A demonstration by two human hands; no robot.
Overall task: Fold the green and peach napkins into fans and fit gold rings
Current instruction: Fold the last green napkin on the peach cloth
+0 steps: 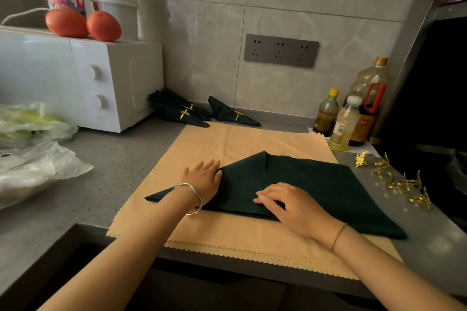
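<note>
Your dark green cloth napkin (316, 184) sits pretty much dead centre on the stack of peach scallop-edged napkins (227, 144), which is spread over the grey speckled counter (121, 164). The green one is partly folded: one flap is turned over with its peak pointing to 12 o'clock, and a thin tail pokes out toward 8 o'clock.

Your left hand (202, 179) lies flat with the fingers spread out straight, pressing the napkin's 9 o'clock side. Your right hand (290, 204) is on the 6 o'clock edge of the flap, fingers bent with the tips on the cloth. Honestly I can't tell if it's pinching the fold or just resting there.

At 3 o'clock of the napkin there's a loose scatter of gold leaf-shaped rings (404, 182) on the counter. Up at 12 o'clock, against the tiled wall, lie the finished green napkins already in gold rings (184, 112), with one more (232, 113) just beside them.

The white microwave (75, 76) is at 10 o'clock with two red tomatoes (83, 24) on top, the oil bottles (353, 113) are at 2 o'clock, and the clear plastic bags (32, 149) are at 9.
</note>
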